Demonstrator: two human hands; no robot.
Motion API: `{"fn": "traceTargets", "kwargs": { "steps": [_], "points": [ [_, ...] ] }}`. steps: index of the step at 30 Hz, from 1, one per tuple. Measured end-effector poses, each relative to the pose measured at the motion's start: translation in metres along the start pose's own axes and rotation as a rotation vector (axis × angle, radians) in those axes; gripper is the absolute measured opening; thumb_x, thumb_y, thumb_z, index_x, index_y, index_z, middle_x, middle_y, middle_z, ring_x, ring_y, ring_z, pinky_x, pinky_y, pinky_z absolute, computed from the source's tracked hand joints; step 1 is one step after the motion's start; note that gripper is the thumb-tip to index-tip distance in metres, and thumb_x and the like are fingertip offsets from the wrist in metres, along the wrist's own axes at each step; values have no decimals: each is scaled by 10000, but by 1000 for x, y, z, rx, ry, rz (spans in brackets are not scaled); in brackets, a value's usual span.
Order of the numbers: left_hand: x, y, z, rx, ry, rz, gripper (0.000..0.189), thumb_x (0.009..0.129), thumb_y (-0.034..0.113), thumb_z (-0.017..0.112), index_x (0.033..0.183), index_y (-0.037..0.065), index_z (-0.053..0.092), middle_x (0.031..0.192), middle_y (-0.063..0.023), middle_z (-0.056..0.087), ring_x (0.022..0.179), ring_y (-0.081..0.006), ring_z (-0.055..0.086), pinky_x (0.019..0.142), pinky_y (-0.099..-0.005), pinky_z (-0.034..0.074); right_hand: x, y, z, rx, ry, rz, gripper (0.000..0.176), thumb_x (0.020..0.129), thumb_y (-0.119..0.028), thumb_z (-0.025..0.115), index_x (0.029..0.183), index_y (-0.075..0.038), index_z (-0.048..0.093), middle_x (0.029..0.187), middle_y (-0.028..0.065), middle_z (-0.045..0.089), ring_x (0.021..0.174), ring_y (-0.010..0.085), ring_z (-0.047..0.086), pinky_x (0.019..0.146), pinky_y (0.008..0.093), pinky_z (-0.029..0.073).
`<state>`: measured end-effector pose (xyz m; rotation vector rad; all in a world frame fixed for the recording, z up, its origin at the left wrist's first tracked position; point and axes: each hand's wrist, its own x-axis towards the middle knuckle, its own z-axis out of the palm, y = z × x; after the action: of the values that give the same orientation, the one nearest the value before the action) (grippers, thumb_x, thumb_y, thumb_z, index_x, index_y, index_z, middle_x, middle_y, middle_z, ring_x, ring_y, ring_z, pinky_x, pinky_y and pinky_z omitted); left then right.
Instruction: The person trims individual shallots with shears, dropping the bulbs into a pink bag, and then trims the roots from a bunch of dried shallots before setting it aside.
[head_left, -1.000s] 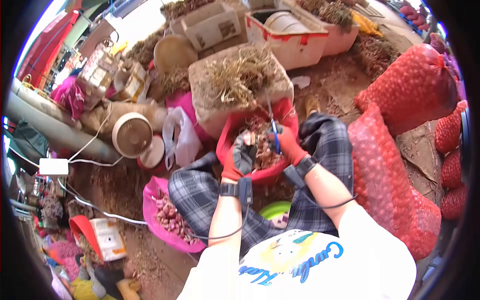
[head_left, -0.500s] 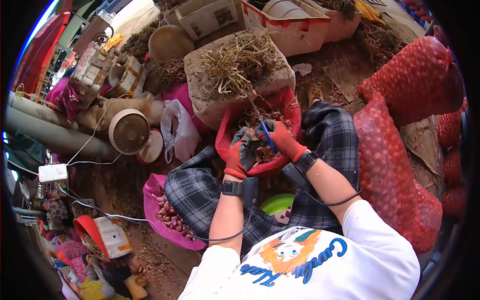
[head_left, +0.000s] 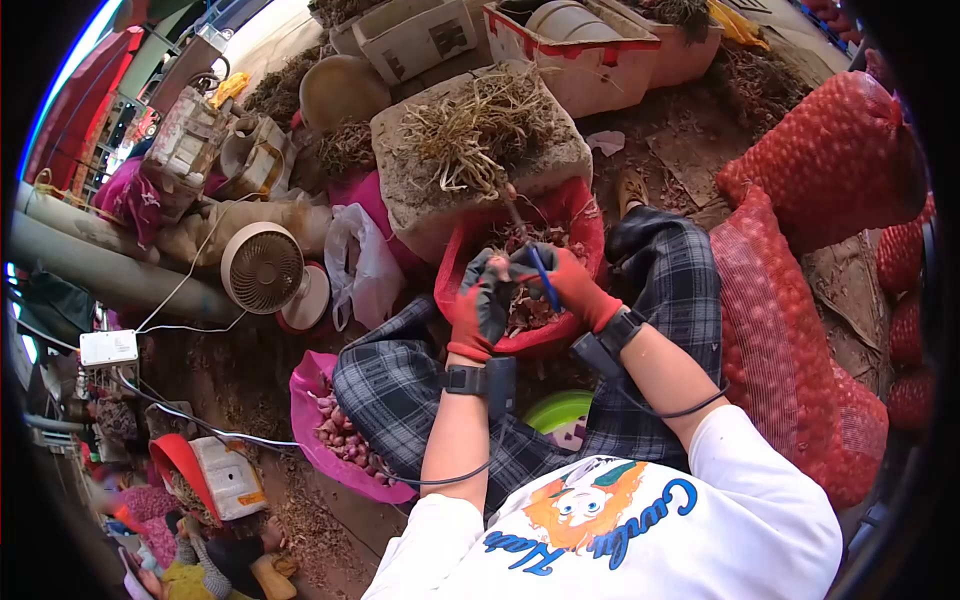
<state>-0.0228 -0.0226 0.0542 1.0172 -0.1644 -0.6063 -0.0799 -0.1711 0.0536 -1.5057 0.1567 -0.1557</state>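
Note:
My left hand (head_left: 478,305), in a red and grey glove, is closed around a small shallot (head_left: 498,263) that shows at the fingertips. My right hand (head_left: 570,282), gloved alike, grips blue-handled scissors (head_left: 541,268), their blades pointing up and away toward the block. Both hands are close together above a red bag (head_left: 452,268) with dry skins and trimmings inside. Just beyond stands a dirty foam block (head_left: 405,150), topped with a heap of dried stalks (head_left: 480,125). Beside my left knee, a pink bag (head_left: 312,440) holds several shallots (head_left: 345,435).
Full red mesh sacks (head_left: 830,160) line the right side. A fan (head_left: 262,265) and a white plastic bag (head_left: 355,265) are at left, with a cable running from a white box (head_left: 108,348). A green bowl (head_left: 560,408) sits between my legs. Another person (head_left: 200,565) is at lower left.
The shallot now shows more clearly at my left fingertips. My right hand and the scissors have shifted slightly down and right. The whole view has also moved a little.

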Motion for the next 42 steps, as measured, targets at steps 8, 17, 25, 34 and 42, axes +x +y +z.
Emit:
{"fn": "traceTargets", "kwargs": {
  "steps": [8, 17, 25, 34, 42],
  "points": [
    [8, -20, -20, 658, -10, 240, 477, 816, -98, 580, 1266, 3, 458, 1053, -50, 582, 941, -124, 570, 835, -257, 493, -5, -20, 1, 450, -21, 319, 243, 820, -193, 646, 1014, -48, 630, 806, 10, 631, 623, 56, 577, 518, 192, 444],
    [-2, -1, 1, 41, -67, -118, 263, 959, 128, 480, 1191, 16, 533, 1103, -73, 602, 997, -136, 584, 858, -265, 495, -1, -10, 1, 435, 2, 123, 263, 804, -187, 678, 999, -25, 611, 835, 31, 644, 736, 108, 621, 638, 241, 495],
    [-1, 11, -21, -522, 26, -229, 206, 927, 82, 493, 1097, 22, 591, 1065, -82, 641, 932, -167, 612, 808, -277, 509, -20, -35, -1, -521, 74, -91, 473, 768, -427, 688, 1026, -41, 600, 954, 158, 639, 874, 313, 625, 764, 398, 467],
    [0, 20, -40, -542, -19, -246, 219, 895, 145, 519, 1086, 63, 588, 1003, -53, 650, 887, -196, 601, 749, -314, 513, -46, -41, -14, -897, -44, -62, 555, 709, -555, 683, 908, -44, 593, 830, 145, 639, 792, 326, 629, 696, 403, 486],
    [-1, 20, -37, -481, -36, -284, 227, 895, 142, 518, 1105, 71, 568, 991, -29, 619, 905, -170, 566, 740, -292, 496, -46, -29, -13, -1017, -19, -147, 326, 765, -377, 643, 884, -74, 620, 739, 157, 627, 726, 327, 622, 659, 408, 480]
  ]
}}
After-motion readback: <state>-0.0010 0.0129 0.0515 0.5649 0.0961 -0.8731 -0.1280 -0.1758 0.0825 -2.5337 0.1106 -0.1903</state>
